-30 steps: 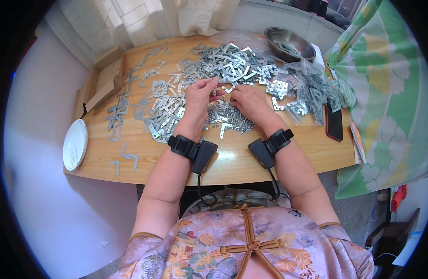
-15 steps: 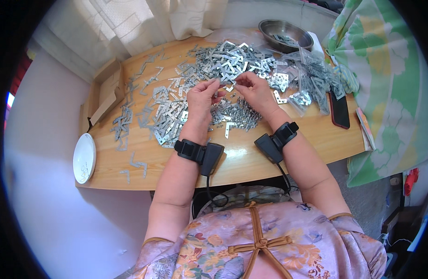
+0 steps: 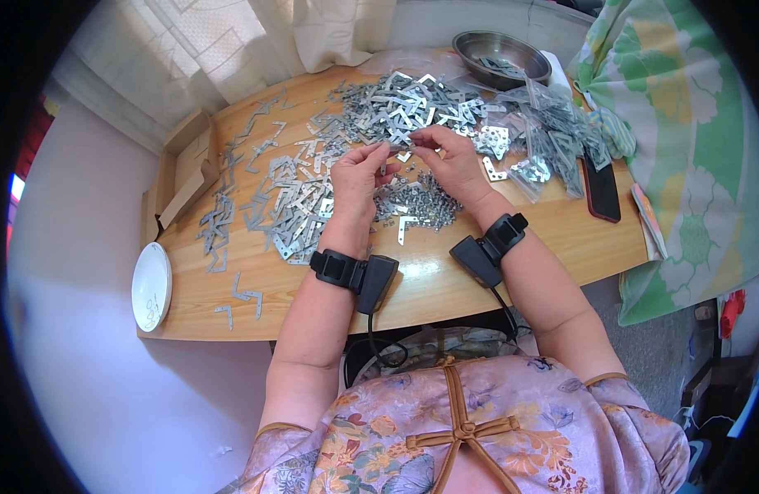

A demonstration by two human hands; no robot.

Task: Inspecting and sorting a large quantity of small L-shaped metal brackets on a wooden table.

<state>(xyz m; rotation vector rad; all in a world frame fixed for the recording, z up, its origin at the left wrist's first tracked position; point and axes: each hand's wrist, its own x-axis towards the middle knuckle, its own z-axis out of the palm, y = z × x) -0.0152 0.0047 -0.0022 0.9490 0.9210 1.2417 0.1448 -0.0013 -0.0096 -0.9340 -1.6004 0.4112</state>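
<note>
Daylight glows through the pale curtain (image 3: 206,49) at eleven o'clock, while glare whitens the wooden table (image 3: 585,251) just off centre toward four o'clock. Fisheye distortion bows the table's edges; blackness fills the corners.

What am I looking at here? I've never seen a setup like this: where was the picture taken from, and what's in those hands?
There's no robot: these are a person's bare hands, with black devices strapped to the wrists. A wide fisheye camera on the person's head looks down, so straight edges bend. On the wooden table lie heaps of metal brackets, a pile of tiny metal bits, clear bags, a steel bowl, a phone and an open carton. The left hand seems to pinch a small metal piece; the right hand is close by, but its grip isn't clear.
</note>
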